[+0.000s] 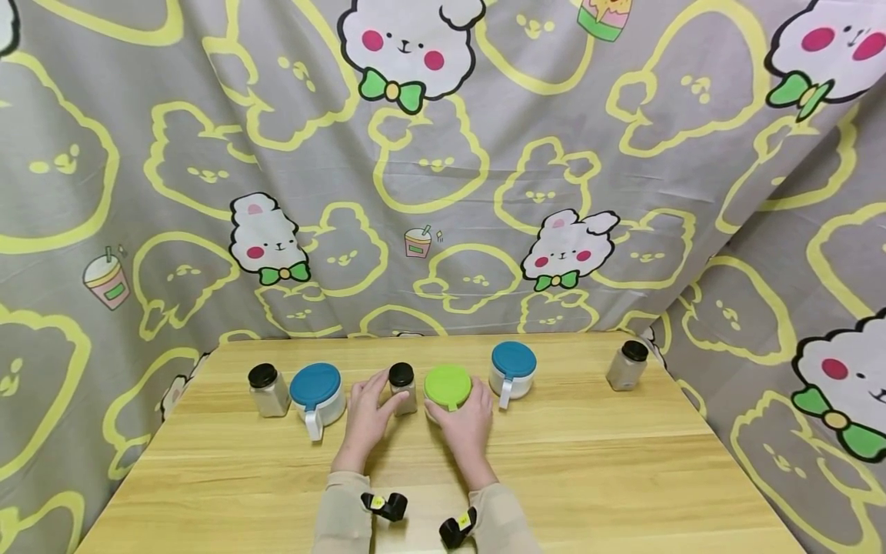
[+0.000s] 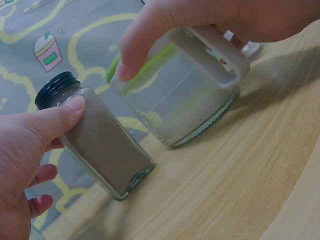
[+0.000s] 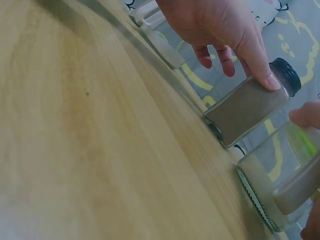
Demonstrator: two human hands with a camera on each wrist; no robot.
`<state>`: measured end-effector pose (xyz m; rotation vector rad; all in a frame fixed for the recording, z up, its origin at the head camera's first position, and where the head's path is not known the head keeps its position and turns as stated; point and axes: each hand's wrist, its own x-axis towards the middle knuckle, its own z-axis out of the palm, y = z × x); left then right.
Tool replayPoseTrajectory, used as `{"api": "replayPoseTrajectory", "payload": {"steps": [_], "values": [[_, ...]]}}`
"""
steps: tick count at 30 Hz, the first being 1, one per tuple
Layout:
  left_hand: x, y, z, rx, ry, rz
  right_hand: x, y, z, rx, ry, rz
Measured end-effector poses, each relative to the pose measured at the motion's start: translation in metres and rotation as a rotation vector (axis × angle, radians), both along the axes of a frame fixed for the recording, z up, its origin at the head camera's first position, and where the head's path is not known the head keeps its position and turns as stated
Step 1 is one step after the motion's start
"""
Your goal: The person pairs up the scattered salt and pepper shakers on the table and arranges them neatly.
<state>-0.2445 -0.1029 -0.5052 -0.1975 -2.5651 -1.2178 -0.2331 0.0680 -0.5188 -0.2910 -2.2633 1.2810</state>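
Note:
Near the table's middle, my left hand (image 1: 367, 419) holds a small square glass spice jar (image 2: 107, 142) with a black screw lid. Its thumb presses the jar's side just below the neck; the left wrist view shows the other fingers partly behind it. Grey-brown contents show through the glass. Just to the right, my right hand (image 1: 468, 431) grips a clear glass seasoning pot with a green lid (image 1: 447, 386). The thumb lies at the lid's left edge, and the fingers curl round the handle side (image 2: 232, 60). Both containers stand upright, side by side.
On the wooden table (image 1: 588, 477), a blue-lidded pot (image 1: 316, 388) and a black-lidded jar (image 1: 268, 392) stand at left. Another blue-lidded pot (image 1: 513, 369) is right of my right hand. A further black-lidded jar (image 1: 627, 367) stands far right. A patterned curtain (image 1: 443, 177) hangs behind.

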Motion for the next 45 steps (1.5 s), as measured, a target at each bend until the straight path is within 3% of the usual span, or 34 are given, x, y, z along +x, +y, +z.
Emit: {"api": "replayPoseTrajectory", "payload": {"steps": [32, 45], "values": [[-0.004, -0.004, -0.005, 0.113, -0.043, 0.007, -0.013, -0.021, 0.003, -0.013, -0.033, -0.082], [-0.005, -0.002, -0.005, 0.123, -0.025, 0.005, -0.011, -0.019, 0.003, 0.059, -0.03, -0.083]]}}
